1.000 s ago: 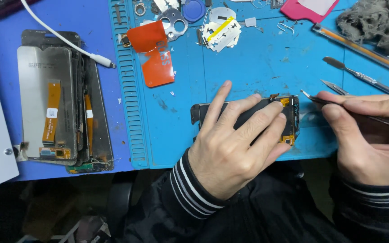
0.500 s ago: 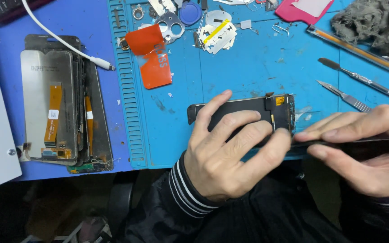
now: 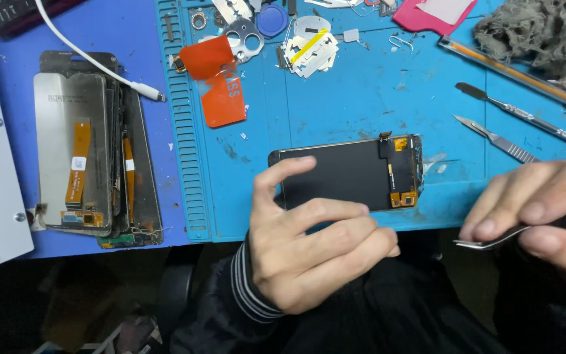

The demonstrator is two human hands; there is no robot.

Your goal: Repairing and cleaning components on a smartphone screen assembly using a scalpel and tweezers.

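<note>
Right hand cut off by the right edge; wrist and most of the palm out of view. The thin metal tool in its grip shows only its tip below the fingers; the rest is hidden behind the fingers and runs out of frame. Left hand covers the near left corner and part of the lower edge of the dark phone screen; whether the thumb presses the glass or only hovers, cannot tell. Grey rag cropped at top and right. Pink card and razor blades cropped or overlapped at top. Stacked screens hide one another; the count is unclear. Keyboard corner barely in view.
</note>
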